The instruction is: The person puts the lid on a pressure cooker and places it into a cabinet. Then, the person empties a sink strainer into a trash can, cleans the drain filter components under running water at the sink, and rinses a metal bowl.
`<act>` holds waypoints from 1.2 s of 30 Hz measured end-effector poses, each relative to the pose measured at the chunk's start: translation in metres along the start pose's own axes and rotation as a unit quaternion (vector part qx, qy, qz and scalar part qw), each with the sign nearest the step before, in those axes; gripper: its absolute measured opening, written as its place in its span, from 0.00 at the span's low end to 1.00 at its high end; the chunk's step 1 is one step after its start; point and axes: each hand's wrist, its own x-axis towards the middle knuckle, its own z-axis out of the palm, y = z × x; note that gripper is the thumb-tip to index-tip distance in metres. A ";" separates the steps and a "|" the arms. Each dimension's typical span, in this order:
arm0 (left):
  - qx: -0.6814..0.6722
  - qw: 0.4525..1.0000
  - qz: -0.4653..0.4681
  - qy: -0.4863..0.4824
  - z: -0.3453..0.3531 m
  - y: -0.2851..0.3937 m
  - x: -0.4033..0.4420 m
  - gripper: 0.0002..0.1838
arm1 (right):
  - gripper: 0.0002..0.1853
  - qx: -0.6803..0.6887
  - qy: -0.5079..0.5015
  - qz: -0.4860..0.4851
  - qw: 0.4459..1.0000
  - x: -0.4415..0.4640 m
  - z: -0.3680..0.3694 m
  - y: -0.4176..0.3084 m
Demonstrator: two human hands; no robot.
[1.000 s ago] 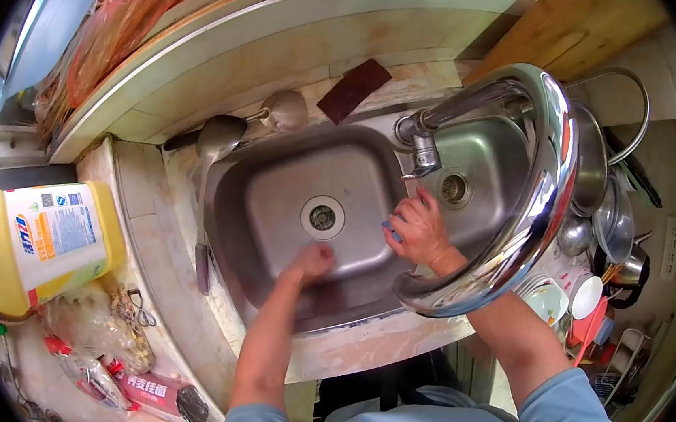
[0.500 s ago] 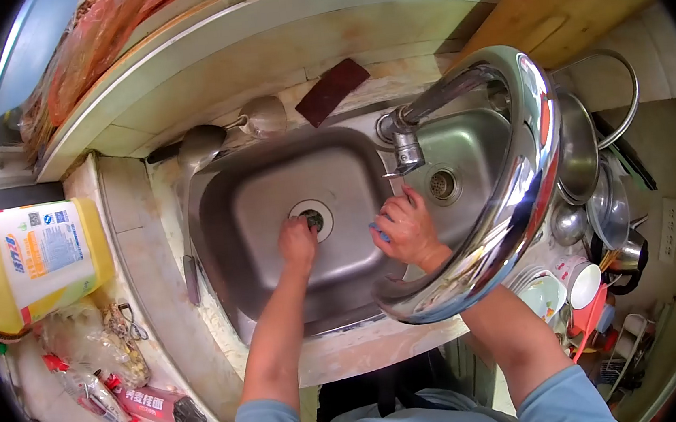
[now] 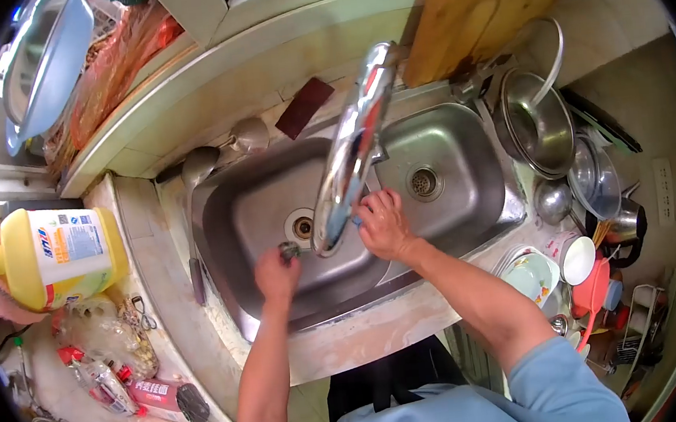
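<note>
Over the left basin (image 3: 228,213) of the steel sink, my left hand (image 3: 276,275) is closed on a small round sink strainer (image 3: 289,251) with dark bits on it. Just beyond it, the drain (image 3: 301,227) shows an open hole inside a pale ring. My right hand (image 3: 388,226) is curled above the divider between the basins, its fingers around a small blue item (image 3: 356,220). Most of that blue item is hidden, so its kind cannot be made out. The chrome faucet (image 3: 357,140) arches close to the camera between my hands.
A second basin (image 3: 463,158) lies to the right. Bowls (image 3: 531,274), a metal pot (image 3: 538,131) and a ladle (image 3: 553,201) crowd the right counter. A yellow jug (image 3: 66,257) and food packets (image 3: 161,399) stand left. A wooden board (image 3: 489,9) leans behind.
My left hand has lifted the strainer from the left drain and drawn it toward me, to the left. The faucet spout appears swung left in view as the camera shifted. My right hand still grips the blue item.
</note>
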 end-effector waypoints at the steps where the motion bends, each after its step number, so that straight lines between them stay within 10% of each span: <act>1: 0.003 1.000 0.002 0.001 -0.004 -0.005 -0.004 0.09 | 0.13 0.021 0.008 0.037 0.999 -0.003 -0.001 -0.011; 13: -0.040 0.998 0.047 0.017 -0.017 -0.002 -0.038 0.08 | 0.10 0.306 0.019 0.322 0.896 -0.010 -0.068 -0.051; 19: -0.042 0.995 0.084 0.040 -0.029 0.004 -0.050 0.10 | 0.10 0.187 0.184 0.429 0.864 -0.056 -0.040 0.001; 26: -0.046 0.991 0.108 0.067 -0.064 0.042 -0.068 0.11 | 0.14 0.338 0.041 0.368 0.865 -0.069 -0.035 0.015; 32: -0.075 0.988 0.123 0.047 -0.086 0.071 -0.079 0.13 | 0.14 0.010 0.032 0.393 0.919 -0.072 -0.035 0.006; 34: -0.107 0.985 0.133 0.022 -0.102 0.094 -0.084 0.13 | 0.17 0.191 0.131 0.320 0.919 -0.069 -0.031 -0.012; 36: -0.101 0.980 0.170 0.017 -0.109 0.105 -0.088 0.13 | 0.21 0.605 -0.086 0.378 0.695 -0.067 -0.031 -0.039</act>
